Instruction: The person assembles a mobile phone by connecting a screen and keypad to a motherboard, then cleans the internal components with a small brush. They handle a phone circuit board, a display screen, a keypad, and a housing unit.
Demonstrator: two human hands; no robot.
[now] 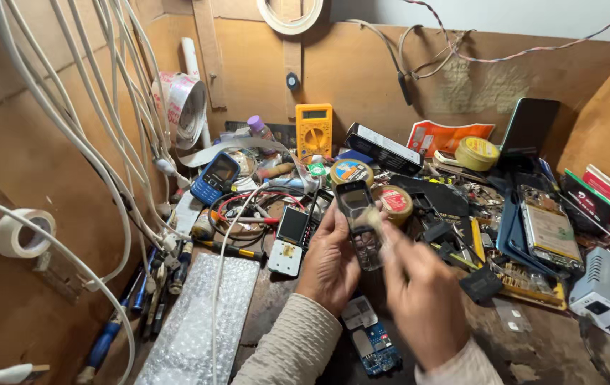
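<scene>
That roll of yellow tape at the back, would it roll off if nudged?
Probably not: the yellow tape roll lies flat on its side, so it would likely slide. Its hollow ring looks light, and the clutter around it would probably stop it.

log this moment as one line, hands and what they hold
left hand: holds phone housing | right hand: at housing, blurred | below: circuit board

A single view is given, taken from a camera worn on the head. The cluttered surface [533, 335] is looked down on steeply and from close by. The wooden back wall [362, 71] is faced at twelve o'clock, and a side wall [27, 164] is seen at nine o'clock.
</scene>
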